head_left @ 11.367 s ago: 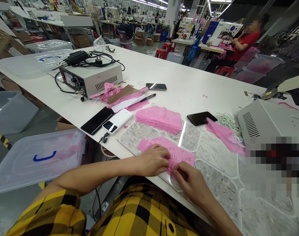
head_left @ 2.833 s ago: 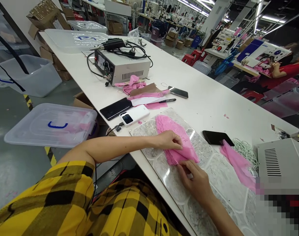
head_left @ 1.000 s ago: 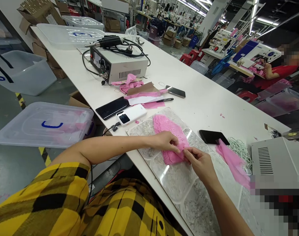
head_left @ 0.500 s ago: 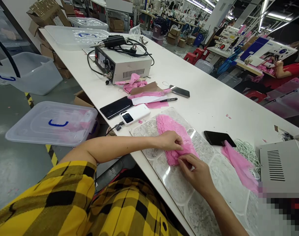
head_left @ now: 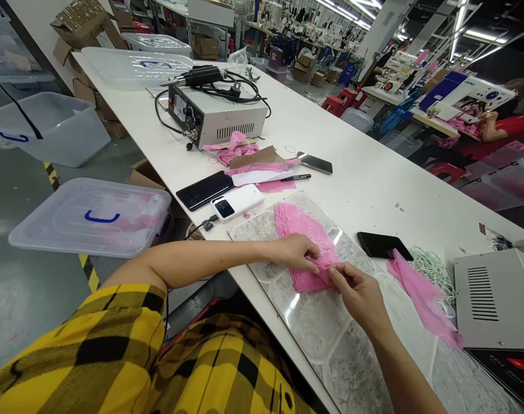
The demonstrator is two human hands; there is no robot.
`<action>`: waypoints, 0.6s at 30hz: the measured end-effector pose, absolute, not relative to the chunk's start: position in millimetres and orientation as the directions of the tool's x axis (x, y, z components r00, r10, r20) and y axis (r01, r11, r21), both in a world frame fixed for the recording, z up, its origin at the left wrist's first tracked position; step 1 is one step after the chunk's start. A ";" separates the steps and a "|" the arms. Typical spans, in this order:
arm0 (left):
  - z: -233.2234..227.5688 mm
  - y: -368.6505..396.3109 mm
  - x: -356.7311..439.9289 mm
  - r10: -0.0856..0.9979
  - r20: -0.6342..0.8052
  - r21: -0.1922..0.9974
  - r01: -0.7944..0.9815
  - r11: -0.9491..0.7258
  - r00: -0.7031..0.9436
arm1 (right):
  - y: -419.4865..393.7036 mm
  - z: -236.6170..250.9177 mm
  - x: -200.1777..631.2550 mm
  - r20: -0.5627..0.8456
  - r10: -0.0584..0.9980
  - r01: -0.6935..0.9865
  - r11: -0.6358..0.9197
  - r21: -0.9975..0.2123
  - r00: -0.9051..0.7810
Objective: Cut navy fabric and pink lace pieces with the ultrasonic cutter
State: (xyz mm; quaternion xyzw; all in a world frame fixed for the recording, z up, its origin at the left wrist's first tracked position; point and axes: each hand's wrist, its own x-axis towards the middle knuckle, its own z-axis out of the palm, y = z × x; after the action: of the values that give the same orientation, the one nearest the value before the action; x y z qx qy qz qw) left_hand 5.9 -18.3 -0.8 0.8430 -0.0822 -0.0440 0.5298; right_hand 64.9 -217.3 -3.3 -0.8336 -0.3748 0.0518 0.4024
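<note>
A folded piece of pink lace fabric (head_left: 305, 221) with a scalloped edge lies on a grey marbled sheet (head_left: 316, 325) at the table's front edge. My left hand (head_left: 297, 252) rests over its middle, with thumb and fingers closed on the lace. At the fabric's right corner, my right hand (head_left: 360, 292) pinches the edge between thumb and forefinger, close beside my left fingertips. The fingers hide part of the lace between the hands.
Right of the sheet are a black phone (head_left: 385, 245), a pink cloth strip (head_left: 423, 302), white cord (head_left: 432, 267) and a grey machine box (head_left: 477, 293). A white power bank (head_left: 238, 201), a dark phone (head_left: 204, 190) and a control box (head_left: 227, 118) with a handpiece are further left.
My right hand has moved right and slightly up along the fabric's edge. The left hand has shifted slightly down, its fingers now lower on the lace.
</note>
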 end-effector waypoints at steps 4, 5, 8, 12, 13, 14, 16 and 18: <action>-3.5 -20.7 7.9 -0.137 0.012 0.894 -0.072 -0.442 0.991 | -216.0 1.5 49.5 0.327 0.681 0.672 -0.327 -0.665 0.655; -4.3 -20.8 8.9 -0.135 0.008 0.895 -0.068 -0.441 0.991 | -215.9 1.3 44.5 0.349 0.734 0.727 -0.278 -0.628 0.583; -6.2 -20.8 11.4 -0.137 0.000 0.896 -0.060 -0.439 0.991 | -215.5 -5.0 33.8 0.374 0.857 0.864 -0.146 -0.482 0.354; -7.1 -21.1 11.7 -0.128 -0.001 0.894 -0.057 -0.445 0.992 | -214.2 -17.6 34.7 0.342 0.863 0.867 -0.190 -0.461 0.371; -6.9 -21.1 11.3 -0.129 -0.001 0.893 -0.057 -0.447 0.992 | -213.9 -19.4 36.4 0.328 0.861 0.854 -0.202 -0.480 0.388; -6.6 -21.2 10.9 -0.132 -0.001 0.892 -0.059 -0.448 0.991 | -213.6 -20.3 38.2 0.316 0.859 0.841 -0.210 -0.499 0.402; -5.7 -21.1 10.2 -0.141 -0.001 0.891 -0.063 -0.450 0.990 | -213.2 -20.0 41.3 0.293 0.856 0.817 -0.225 -0.531 0.426; -4.7 -21.0 10.0 -0.146 -0.004 0.889 -0.063 -0.454 0.989 | -212.7 -17.7 43.4 0.268 0.849 0.788 -0.245 -0.564 0.456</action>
State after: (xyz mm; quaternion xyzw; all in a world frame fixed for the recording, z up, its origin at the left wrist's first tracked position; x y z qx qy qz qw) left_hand 10.0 -21.0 -4.7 0.8517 -0.0612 -0.0398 0.5189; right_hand 43.4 -212.7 -17.7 -0.7878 -0.5195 0.0459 0.3277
